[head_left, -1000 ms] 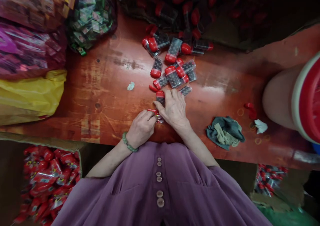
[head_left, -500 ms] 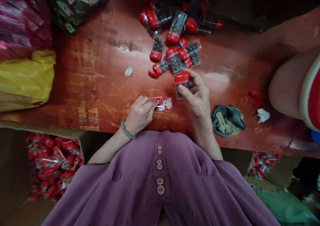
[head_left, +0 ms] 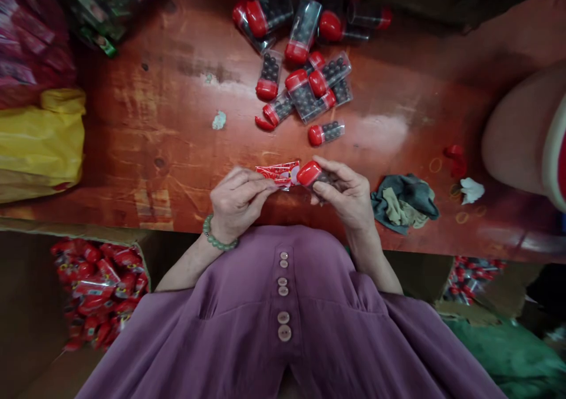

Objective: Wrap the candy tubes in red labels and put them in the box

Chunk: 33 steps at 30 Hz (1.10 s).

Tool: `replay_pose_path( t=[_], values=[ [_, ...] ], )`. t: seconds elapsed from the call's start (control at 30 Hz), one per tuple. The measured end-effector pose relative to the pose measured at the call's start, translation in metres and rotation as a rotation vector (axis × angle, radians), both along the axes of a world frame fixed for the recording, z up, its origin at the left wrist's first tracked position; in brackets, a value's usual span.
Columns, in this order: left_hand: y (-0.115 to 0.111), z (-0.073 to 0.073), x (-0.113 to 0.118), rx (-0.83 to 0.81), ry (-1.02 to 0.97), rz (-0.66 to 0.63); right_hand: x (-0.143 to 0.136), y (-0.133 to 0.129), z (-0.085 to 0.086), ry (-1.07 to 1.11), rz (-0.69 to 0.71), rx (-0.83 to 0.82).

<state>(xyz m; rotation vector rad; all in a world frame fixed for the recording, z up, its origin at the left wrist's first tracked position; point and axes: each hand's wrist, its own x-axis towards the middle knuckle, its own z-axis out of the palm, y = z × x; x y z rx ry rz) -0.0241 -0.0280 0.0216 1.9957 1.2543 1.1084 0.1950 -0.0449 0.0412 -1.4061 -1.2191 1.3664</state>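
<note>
Between thumb and fingers, my left hand (head_left: 241, 201) pinches a small red printed plastic packet (head_left: 283, 174) just above the table's near edge. My right hand (head_left: 347, 193) grips a clear container with a rounded red cap (head_left: 309, 173). The cap points left and touches or overlaps the packet's right end; my fingers cover much of the clear body. Beyond my hands lies a loose pile of similar containers (head_left: 305, 95) filled with dark balls. One small container (head_left: 327, 132) rests on its side nearest my right hand.
Crumpled grey cloth (head_left: 404, 201) and a white scrap (head_left: 471, 190) lie right, before a large pale bucket (head_left: 515, 139). At left are a yellow bag (head_left: 42, 142) and bags of packets (head_left: 30, 45). Below the edge, a cardboard box (head_left: 144, 263) holds red packaged items (head_left: 101, 287).
My right hand has drawn the red-capped container toward me and tilted it toward the packet. A small container behind it now shows. My left hand still holds the packet.
</note>
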Motion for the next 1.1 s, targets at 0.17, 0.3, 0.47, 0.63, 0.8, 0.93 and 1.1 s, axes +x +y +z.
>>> replay_pose_path(
  t=[0.17, 0.3, 0.47, 0.63, 0.8, 0.93, 1.1],
  values=[
    [-0.001, 0.002, 0.001, -0.024, -0.094, -0.059, -0.008, -0.005, 0.011, -0.238, 0.066, 0.276],
    [0.000, 0.000, 0.000, -0.144, -0.128, -0.073, -0.005, -0.003, 0.013, -0.377, 0.238, 0.382],
    [-0.001, -0.004, -0.001, -0.247, -0.100, -0.119, 0.005, 0.002, 0.015, -0.507, 0.415, 0.348],
    [-0.003, -0.007, 0.003, -0.345, -0.104, -0.207, 0.008, 0.010, 0.023, -0.594, 0.633, 0.221],
    [-0.001, -0.008, 0.004, -0.493, -0.111, -0.297, 0.009, 0.023, 0.022, -0.511, 0.793, 0.132],
    [0.002, -0.008, 0.001, -0.678, -0.202, -0.322, 0.015, 0.034, 0.011, -0.333, 0.904, 0.096],
    [0.007, -0.007, -0.002, -0.931, -0.264, -0.371, 0.014, 0.042, 0.004, -0.218, 0.979, 0.057]
  ],
)
